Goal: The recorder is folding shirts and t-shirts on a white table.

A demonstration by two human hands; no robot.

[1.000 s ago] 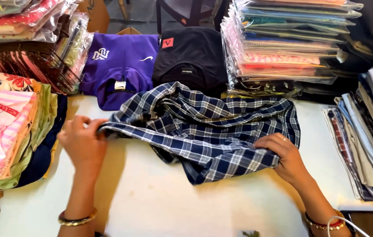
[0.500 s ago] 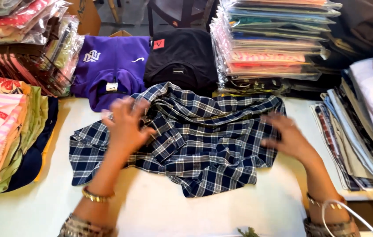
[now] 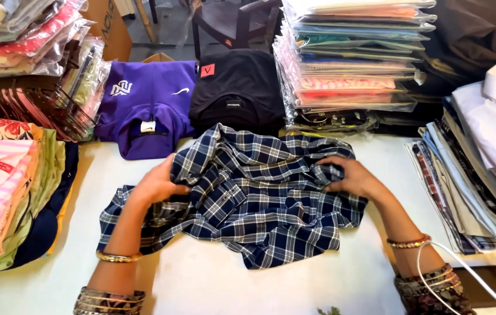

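Note:
A navy and white checked shirt [image 3: 254, 198] lies rumpled on the white table [image 3: 213, 286], one sleeve spread out to the left. My left hand [image 3: 157, 184] grips a fold of the cloth at the shirt's left side. At the shirt's upper right edge, my right hand [image 3: 350, 175] pinches a bunch of the fabric. Both wrists wear gold bangles.
A purple garment [image 3: 146, 108] and a black garment [image 3: 236, 87] lie folded behind the shirt. Bagged clothes are stacked at the back right [image 3: 353, 58] and back left [image 3: 20, 35]. Folded piles stand at the left [image 3: 3, 186] and right [image 3: 481, 169] edges. White cable [image 3: 464, 265] runs near my right wrist.
The shirt's left sleeve has been spread out to the left. Both hands have moved inward and upward on the shirt and now bunch its cloth.

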